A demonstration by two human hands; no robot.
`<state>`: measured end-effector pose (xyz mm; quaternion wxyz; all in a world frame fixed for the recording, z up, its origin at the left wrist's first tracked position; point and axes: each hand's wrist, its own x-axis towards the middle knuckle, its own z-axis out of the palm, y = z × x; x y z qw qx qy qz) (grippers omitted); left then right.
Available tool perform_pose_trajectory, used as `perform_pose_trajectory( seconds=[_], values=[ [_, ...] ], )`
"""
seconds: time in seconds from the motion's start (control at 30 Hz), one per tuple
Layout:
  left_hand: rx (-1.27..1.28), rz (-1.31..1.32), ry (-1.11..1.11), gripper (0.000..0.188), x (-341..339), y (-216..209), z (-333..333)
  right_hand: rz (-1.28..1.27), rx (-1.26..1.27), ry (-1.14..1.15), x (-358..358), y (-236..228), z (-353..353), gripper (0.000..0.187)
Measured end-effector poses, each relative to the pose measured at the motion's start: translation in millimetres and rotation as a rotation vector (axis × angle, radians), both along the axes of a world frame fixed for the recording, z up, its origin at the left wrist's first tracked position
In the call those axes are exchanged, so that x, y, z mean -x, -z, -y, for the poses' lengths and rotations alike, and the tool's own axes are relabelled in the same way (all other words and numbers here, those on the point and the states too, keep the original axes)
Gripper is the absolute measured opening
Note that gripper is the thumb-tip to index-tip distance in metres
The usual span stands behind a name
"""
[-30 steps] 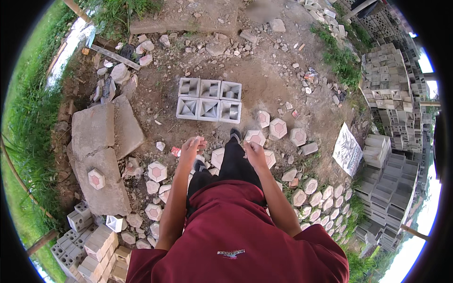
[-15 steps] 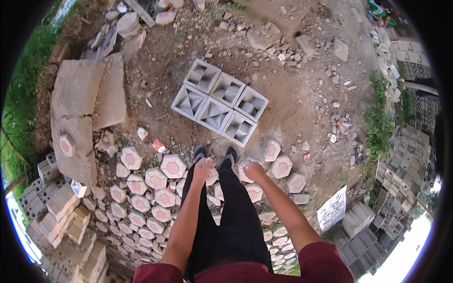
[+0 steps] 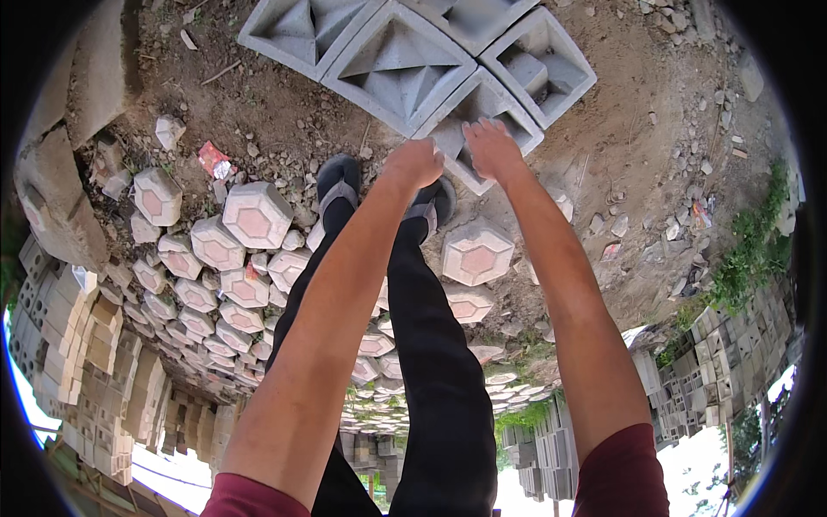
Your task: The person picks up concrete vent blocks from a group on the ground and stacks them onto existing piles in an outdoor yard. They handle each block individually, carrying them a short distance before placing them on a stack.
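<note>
Several grey square concrete blocks [image 3: 401,71], hollow with slanted inner faces, lie side by side on the dirt before my feet. Both hands are down at the nearest block [image 3: 450,129]. My left hand [image 3: 415,162] is curled by this block's left corner; its fingertips are hidden, so I cannot tell whether it grips the rim. Over the near right wall reaches my right hand [image 3: 493,148], its fingers stretched toward the hollow and holding nothing visible. Another hollow block [image 3: 570,77] sits just beyond, on the right.
Hexagonal pavers [image 3: 258,215] with pinkish centres cover the ground around my shoes [image 3: 338,178]. A broken concrete slab [image 3: 60,198] lies at the left. Stacked blocks [image 3: 77,345] stand at the left rim, with more stacks [image 3: 724,353] at the right. Rubble [image 3: 676,228] is scattered on the right.
I have bent down, so the blocks look nearer and larger. Both hands have moved from in front of my shins to the nearest block. The blocks keep their arrangement.
</note>
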<state>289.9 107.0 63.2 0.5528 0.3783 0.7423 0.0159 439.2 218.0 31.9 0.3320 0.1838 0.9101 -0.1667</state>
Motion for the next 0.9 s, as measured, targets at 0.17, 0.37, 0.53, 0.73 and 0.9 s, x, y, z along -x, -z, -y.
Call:
perform_pose_trajectory(
  seconds=[0.17, 0.37, 0.53, 0.73, 0.9],
  values=[
    [-0.056, 0.049, 0.06, 0.035, -10.4, 19.0, 15.1, 0.029, 0.0, -0.164, 1.4, 7.3, 3.9, 0.06],
    [-0.057, 0.018, 0.17, 0.038, -14.3, 5.0, 14.5, 0.24, 0.06, -0.114, 29.1, 5.5, -4.0, 0.045],
    [-0.05, 0.043, 0.16, 0.043, -3.5, -13.4, 21.0, 0.236, 0.14, -0.04, 21.6, -12.2, 1.9, 0.043],
    [-0.022, 0.13, -0.314, 0.056, -15.1, -49.8, 54.3, 0.245, 0.327, 0.083, -0.4, -92.7, 16.6, 0.05],
    [0.29, 0.359, -1.074, 0.074, -49.3, -119.4, 63.1, 0.2, 0.36, 0.238, -0.7, -225.0, 28.9, 0.059]
  ],
)
